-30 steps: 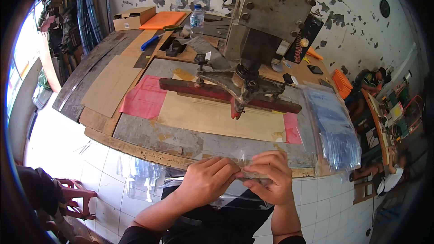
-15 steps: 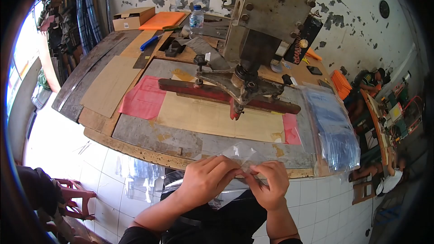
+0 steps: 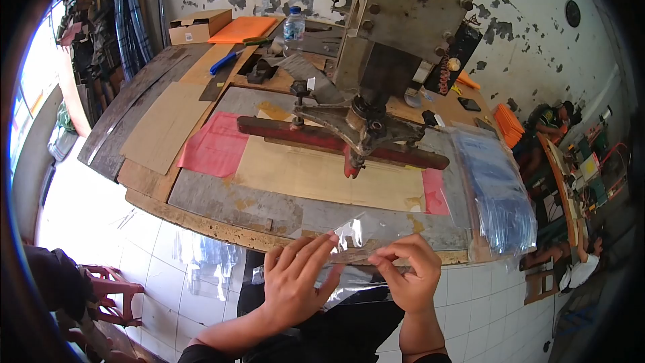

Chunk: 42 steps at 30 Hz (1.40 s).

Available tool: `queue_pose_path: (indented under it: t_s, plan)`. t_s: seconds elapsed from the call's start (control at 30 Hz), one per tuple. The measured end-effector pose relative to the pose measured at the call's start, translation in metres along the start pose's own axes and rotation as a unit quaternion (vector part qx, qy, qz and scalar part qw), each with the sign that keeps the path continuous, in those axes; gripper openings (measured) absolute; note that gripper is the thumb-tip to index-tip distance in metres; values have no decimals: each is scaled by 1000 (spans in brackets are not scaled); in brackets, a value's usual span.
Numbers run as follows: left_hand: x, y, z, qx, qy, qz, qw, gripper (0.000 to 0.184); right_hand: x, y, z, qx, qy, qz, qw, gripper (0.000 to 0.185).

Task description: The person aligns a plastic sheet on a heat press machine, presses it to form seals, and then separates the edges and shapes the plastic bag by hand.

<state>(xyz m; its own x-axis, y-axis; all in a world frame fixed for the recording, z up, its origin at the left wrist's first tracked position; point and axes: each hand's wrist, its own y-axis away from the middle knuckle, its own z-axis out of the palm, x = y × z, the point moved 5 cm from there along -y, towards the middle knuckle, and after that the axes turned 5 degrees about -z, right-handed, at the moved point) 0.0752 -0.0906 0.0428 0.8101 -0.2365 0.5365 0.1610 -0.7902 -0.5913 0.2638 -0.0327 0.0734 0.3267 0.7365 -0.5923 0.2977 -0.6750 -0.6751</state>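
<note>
A clear plastic sheet (image 3: pixel 351 234) lies over the front edge of the table and hangs down toward my lap. My left hand (image 3: pixel 295 284) is at its left side, fingers spread, with the fingertips against or just over the plastic. To the right, my right hand (image 3: pixel 410 274) pinches the sheet between thumb and forefinger. Beyond both hands, a press with a long red bar (image 3: pixel 295 133) stands over a cream sheet (image 3: pixel 316 176) that has pink material (image 3: pixel 215 146) at its ends.
Stacked clear bluish plastic sheets (image 3: pixel 494 185) lie on the table's right. Behind are a water bottle (image 3: pixel 293 27), a cardboard box (image 3: pixel 199 27) and a blue-handled tool (image 3: pixel 223 62). Two people sit at a bench at far right; a red stool (image 3: pixel 114 289) stands lower left.
My left hand has moved left and its fingers have spread apart. My right hand has shifted slightly right, and more of the clear sheet shows between the hands.
</note>
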Motion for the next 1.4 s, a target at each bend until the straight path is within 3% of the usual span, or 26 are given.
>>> queue_pose_path:
  t_s: [0.07,0.13,0.2,0.37,0.6,0.67,0.77,0.9,0.97,1.07,1.4]
  plan:
    - [6,4,2,-5,-22,38,999,48,0,0,2,8,1,8,1000,23]
    - [5,17,7,29,-27,20,999,49,-1,0,3,10,29,6,1000,22]
    - [1,27,9,107,-29,15,994,48,-1,0,4,17,26,16,999,22]
    - [-2,25,9,41,-52,42,997,49,-1,-1,1,22,23,26,999,21]
    - [-7,8,11,-67,122,-59,988,48,-6,1,7,0,18,-6,1000,22]
    - [-15,14,23,-198,283,-214,914,43,-5,2,7,0,22,-11,1000,23]
    - [-11,12,24,-287,354,-204,867,41,-7,4,7,-23,83,-59,995,26]
    - [-9,20,33,-253,443,-190,839,40,-11,10,11,-24,109,-117,987,30]
    - [-14,27,45,-280,571,-323,701,41,-11,13,13,-25,108,-139,984,31]
    - [-11,19,47,-269,605,-318,678,38,-11,17,14,-18,110,-170,979,32]
    - [-18,11,43,-258,604,-295,694,27,-13,16,10,-36,97,-172,980,34]
